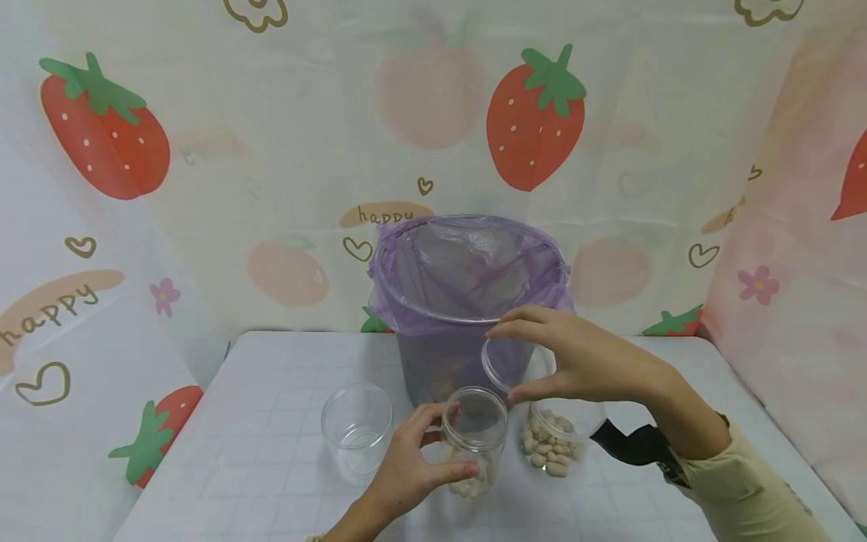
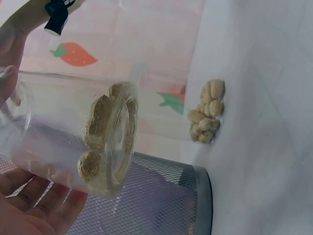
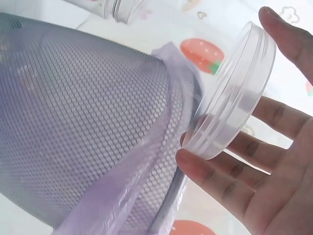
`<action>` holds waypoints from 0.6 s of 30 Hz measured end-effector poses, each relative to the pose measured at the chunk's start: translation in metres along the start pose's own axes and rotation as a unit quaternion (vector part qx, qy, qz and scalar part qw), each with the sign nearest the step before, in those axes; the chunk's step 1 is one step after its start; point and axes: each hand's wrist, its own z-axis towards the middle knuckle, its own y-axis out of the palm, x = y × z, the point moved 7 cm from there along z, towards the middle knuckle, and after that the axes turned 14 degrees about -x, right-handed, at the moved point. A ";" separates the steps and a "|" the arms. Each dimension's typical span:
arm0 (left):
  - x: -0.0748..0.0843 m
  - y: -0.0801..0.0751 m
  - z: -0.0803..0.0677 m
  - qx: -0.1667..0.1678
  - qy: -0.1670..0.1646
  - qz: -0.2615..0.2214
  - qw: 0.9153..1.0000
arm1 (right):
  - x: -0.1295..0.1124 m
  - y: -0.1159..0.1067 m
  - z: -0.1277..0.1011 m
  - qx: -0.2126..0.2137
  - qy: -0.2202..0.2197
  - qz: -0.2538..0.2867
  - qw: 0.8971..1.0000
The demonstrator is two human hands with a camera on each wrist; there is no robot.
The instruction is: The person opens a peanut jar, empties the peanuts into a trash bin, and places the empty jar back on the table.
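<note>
My left hand (image 1: 409, 463) grips a clear plastic jar (image 1: 472, 433) round its side, holding it upright with its threaded mouth uncovered. Several peanuts in their shells (image 2: 98, 122) lie at the bottom of this jar in the left wrist view. To the right of its mouth, my right hand (image 1: 589, 357) pinches a clear screw lid (image 3: 234, 93) by its edge, thumb on one side and fingers on the other. The lid is tilted up on edge, apart from the jar, and overlaps the bin in the head view.
Behind the hands stands a mesh bin (image 1: 433, 361) lined with a purple bag (image 1: 474, 263). At left on the white table (image 1: 271, 421) is a clear round container (image 1: 357, 421). Tan nuts (image 1: 552, 444) sit in another clear container at right, below my right hand.
</note>
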 end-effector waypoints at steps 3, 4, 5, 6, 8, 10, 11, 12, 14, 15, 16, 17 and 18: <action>0.000 0.000 0.000 0.001 0.001 0.000 1.000 | 0.003 -0.004 -0.004 0.009 0.006 -0.001 1.000; 0.000 0.000 0.000 0.001 0.001 0.000 1.000 | 0.004 -0.006 -0.005 0.012 0.008 -0.001 1.000; 0.000 0.000 0.000 0.002 0.000 -0.001 1.000 | 0.005 -0.007 -0.007 0.016 0.009 -0.001 1.000; 0.000 0.000 0.000 0.002 0.000 -0.001 1.000 | 0.006 -0.009 -0.008 0.018 0.011 0.000 1.000; 0.000 0.000 0.000 0.003 -0.002 -0.003 1.000 | 0.008 -0.012 -0.011 0.026 0.011 -0.001 1.000; 0.000 0.000 0.000 0.004 -0.002 -0.006 1.000 | 0.009 -0.015 -0.013 0.035 0.009 -0.004 0.999; 0.000 0.000 0.000 0.004 -0.003 -0.007 1.000 | 0.010 -0.017 -0.015 0.039 0.011 -0.006 0.999; 0.000 0.000 -0.001 0.004 -0.003 -0.007 1.000 | 0.012 -0.018 -0.016 0.042 0.012 -0.008 0.999; 0.000 0.000 -0.001 0.005 -0.003 -0.008 1.000 | 0.015 -0.020 -0.019 0.045 0.017 -0.008 0.999; 0.000 0.000 -0.001 0.005 -0.002 -0.007 1.000 | 0.016 -0.021 -0.020 0.047 0.019 -0.007 0.999; 0.000 0.000 -0.001 0.004 -0.001 -0.006 1.000 | 0.018 -0.021 -0.021 0.049 0.023 -0.007 0.998; 0.000 0.000 -0.001 0.005 -0.002 -0.005 1.000 | 0.020 -0.021 -0.022 0.050 0.025 -0.006 0.998; 0.000 0.000 -0.001 0.004 -0.001 -0.004 1.000 | 0.022 -0.022 -0.024 0.051 0.028 -0.003 0.998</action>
